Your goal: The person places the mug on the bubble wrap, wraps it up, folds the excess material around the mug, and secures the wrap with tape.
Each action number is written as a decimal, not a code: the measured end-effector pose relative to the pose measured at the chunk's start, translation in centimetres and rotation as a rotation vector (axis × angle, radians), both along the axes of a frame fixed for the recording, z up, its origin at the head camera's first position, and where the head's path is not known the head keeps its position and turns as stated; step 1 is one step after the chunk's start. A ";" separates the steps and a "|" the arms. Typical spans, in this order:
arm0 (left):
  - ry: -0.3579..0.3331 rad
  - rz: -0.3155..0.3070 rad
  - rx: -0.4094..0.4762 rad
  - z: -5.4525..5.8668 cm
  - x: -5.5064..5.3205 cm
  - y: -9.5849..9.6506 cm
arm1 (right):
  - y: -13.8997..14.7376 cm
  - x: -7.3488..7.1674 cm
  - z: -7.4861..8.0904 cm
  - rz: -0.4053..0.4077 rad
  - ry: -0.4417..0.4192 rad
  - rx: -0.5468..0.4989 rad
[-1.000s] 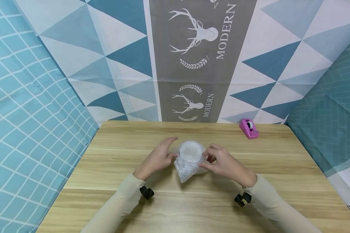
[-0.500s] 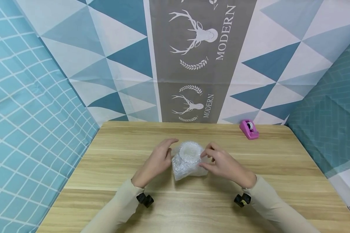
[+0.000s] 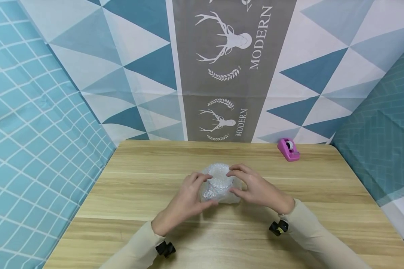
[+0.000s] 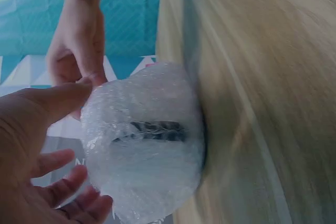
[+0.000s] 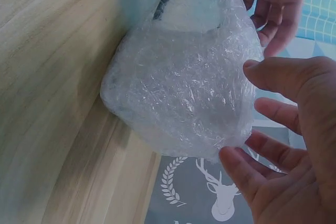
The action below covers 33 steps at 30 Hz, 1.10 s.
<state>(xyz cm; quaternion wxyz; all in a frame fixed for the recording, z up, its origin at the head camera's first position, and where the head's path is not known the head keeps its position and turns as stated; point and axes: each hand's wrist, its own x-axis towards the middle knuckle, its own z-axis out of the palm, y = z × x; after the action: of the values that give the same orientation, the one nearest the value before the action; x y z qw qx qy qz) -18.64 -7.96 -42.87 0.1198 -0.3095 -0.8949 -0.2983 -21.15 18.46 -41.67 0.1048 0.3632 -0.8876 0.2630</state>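
Observation:
A bundle in clear bubble wrap [image 3: 220, 183] stands on the wooden table between the two hands. Its top is round and pale, and the wrap flares at the base. Dark markings show through the plastic in both wrist views; what is inside cannot be made out. My left hand [image 3: 188, 196] is at its left and front, fingers bent loosely over the upper edge and thumb spread towards the near side. On the right side, my right hand [image 3: 256, 186] holds the wrap with curved fingertips and thumb [image 5: 273, 74]. Neither palm touches the bundle.
A pink tape dispenser [image 3: 288, 149] with a roll in it sits near the table's back right corner. Patterned cloth [image 3: 219, 74] hangs behind the wooden table [image 3: 138, 209], and blue checked cloth [image 3: 30, 130] hangs along the left.
My left hand went from the bundle's left side to its top and front, thumb swinging towards me. The flared wrap at the front left has been folded inward. My right hand shifted slightly over the top.

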 end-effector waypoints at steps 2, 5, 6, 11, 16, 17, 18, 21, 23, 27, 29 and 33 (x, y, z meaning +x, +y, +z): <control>0.034 -0.001 -0.047 -0.3 0.1 0.0 | 0.0 0.0 0.0 0.002 -0.009 0.000; 0.068 -0.003 -0.085 -0.6 0.1 0.0 | -0.1 0.0 0.0 -0.006 -0.009 -0.002; 0.076 -0.005 -0.080 -0.6 0.1 0.0 | -0.1 0.0 0.0 -0.009 -0.005 -0.004; 0.098 0.007 -0.069 -0.3 -0.3 -0.3 | -0.4 -0.1 -0.2 -0.021 0.014 -0.016; 0.118 0.014 -0.062 -0.4 -1.0 -0.6 | -0.5 0.0 -0.3 -0.009 0.046 0.005; 0.122 0.012 -0.057 -0.4 -1.1 -0.8 | -0.5 0.0 -0.3 -0.002 0.054 0.011; 0.128 0.011 -0.048 -0.5 -1.3 -0.9 | -0.5 0.1 -0.3 0.006 0.061 0.016; 0.133 0.021 -0.025 -0.7 -1.9 -1.4 | -0.6 0.2 -0.2 0.028 0.056 0.014; 0.124 0.035 -0.016 -0.7 -2.2 -1.7 | -0.6 0.3 0.0 0.034 0.032 0.004; 0.104 0.083 -0.030 -0.7 -2.6 -1.9 | -0.6 0.5 0.0 0.026 0.009 0.000; 0.096 0.097 -0.035 -0.6 -2.7 -1.9 | -0.6 0.6 0.0 0.008 0.026 0.011; 0.076 0.097 -0.032 -0.4 -2.6 -1.8 | -0.6 0.4 -0.4 -0.015 0.077 0.010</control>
<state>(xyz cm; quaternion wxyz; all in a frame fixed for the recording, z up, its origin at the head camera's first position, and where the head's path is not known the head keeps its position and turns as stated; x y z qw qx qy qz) -21.21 -9.77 -43.22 0.1631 -0.2789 -0.9083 -0.2658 -20.72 17.88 -42.07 0.1389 0.3669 -0.8870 0.2437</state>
